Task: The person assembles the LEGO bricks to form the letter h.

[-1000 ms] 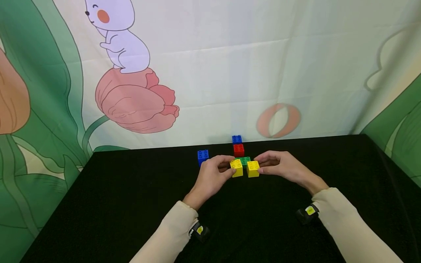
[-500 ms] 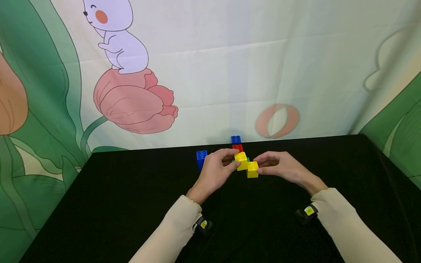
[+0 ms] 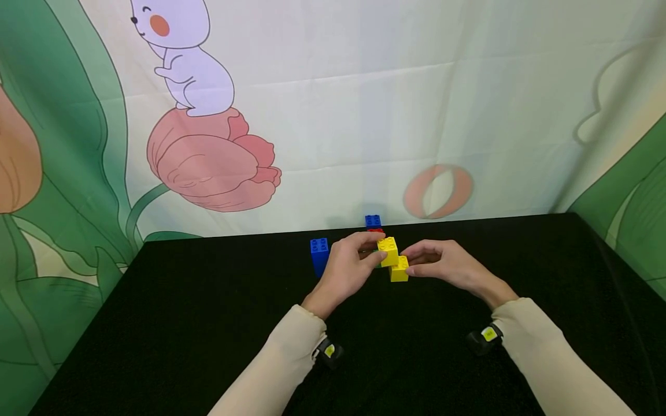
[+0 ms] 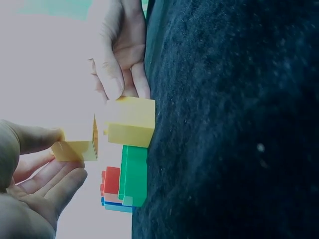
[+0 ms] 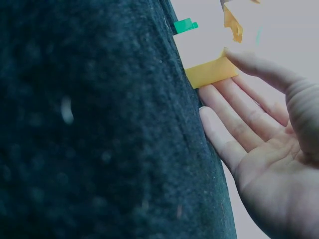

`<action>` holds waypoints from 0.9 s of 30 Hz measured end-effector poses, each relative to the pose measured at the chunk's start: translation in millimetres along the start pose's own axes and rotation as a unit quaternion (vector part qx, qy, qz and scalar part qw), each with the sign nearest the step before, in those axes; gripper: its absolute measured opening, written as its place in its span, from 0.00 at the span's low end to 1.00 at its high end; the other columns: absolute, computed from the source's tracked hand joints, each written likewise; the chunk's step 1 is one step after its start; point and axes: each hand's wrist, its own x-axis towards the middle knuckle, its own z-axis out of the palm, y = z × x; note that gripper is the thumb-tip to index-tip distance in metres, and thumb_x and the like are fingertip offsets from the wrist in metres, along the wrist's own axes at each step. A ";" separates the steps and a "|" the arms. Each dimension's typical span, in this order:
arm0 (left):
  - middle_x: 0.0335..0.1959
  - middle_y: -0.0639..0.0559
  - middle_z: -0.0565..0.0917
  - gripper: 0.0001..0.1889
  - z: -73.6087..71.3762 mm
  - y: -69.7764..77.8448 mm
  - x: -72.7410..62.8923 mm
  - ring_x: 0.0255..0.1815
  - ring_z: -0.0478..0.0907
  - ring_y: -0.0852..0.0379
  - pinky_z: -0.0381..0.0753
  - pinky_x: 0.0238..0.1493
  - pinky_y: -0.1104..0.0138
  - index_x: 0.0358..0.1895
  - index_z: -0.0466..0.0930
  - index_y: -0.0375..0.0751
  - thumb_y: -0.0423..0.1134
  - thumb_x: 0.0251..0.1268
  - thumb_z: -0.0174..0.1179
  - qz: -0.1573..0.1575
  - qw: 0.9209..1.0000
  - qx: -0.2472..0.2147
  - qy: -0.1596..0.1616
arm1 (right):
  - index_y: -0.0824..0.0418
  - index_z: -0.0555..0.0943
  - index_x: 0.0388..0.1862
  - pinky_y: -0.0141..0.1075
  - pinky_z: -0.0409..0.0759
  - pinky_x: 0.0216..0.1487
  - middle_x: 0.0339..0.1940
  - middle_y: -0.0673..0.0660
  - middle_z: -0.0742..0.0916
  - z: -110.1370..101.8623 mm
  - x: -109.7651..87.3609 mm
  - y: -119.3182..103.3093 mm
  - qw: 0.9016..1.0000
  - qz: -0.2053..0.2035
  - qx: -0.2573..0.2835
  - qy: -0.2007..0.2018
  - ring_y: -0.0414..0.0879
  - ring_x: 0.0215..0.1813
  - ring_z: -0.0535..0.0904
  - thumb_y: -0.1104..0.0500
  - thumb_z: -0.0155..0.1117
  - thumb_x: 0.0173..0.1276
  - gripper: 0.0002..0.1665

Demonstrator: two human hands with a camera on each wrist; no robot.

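My left hand [image 3: 347, 267] pinches a yellow toy building block [image 3: 388, 252] between thumb and fingers. In the left wrist view this block [image 4: 76, 149] hangs in the air, apart from a second yellow block [image 4: 132, 119]. That second block rests on the black cloth, and my right hand [image 3: 451, 263] holds its right side with thumb and fingertips. Beside it lies a green block [image 4: 134, 174], mostly hidden by my left hand in the head view. Past the green one sit a red block [image 4: 112, 181] and a blue block [image 3: 373, 221].
Another blue block [image 3: 319, 254] stands on the black-covered table [image 3: 218, 323], just left of my left hand. A printed curtain [image 3: 322, 115] hangs along the table's far edge.
My left hand has carried its yellow block right and slightly away, from beside the other yellow block to above its back left. My right hand has stayed nearly still.
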 end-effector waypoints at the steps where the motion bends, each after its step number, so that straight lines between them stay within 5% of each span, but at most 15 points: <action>1: 0.64 0.45 0.84 0.18 0.8 0.7 0.4 0.61 0.85 0.49 0.84 0.62 0.59 0.65 0.83 0.38 0.31 0.76 0.66 0.000 1.000 0.000 0.000 | 0.61 0.81 0.66 0.48 0.85 0.59 0.59 0.60 0.87 0.0 0.0 0.1 1.000 0.001 0.003 0.000 0.54 0.59 0.85 0.51 0.74 0.72 0.28; 27: 0.62 0.47 0.85 0.18 13.2 3.5 7.3 0.58 0.85 0.54 0.83 0.62 0.63 0.65 0.83 0.39 0.33 0.76 0.66 -0.002 1.000 0.011 -0.012 | 0.62 0.81 0.65 0.48 0.84 0.61 0.59 0.60 0.87 -0.9 0.6 2.2 1.000 0.014 0.017 0.001 0.54 0.60 0.85 0.51 0.76 0.71 0.29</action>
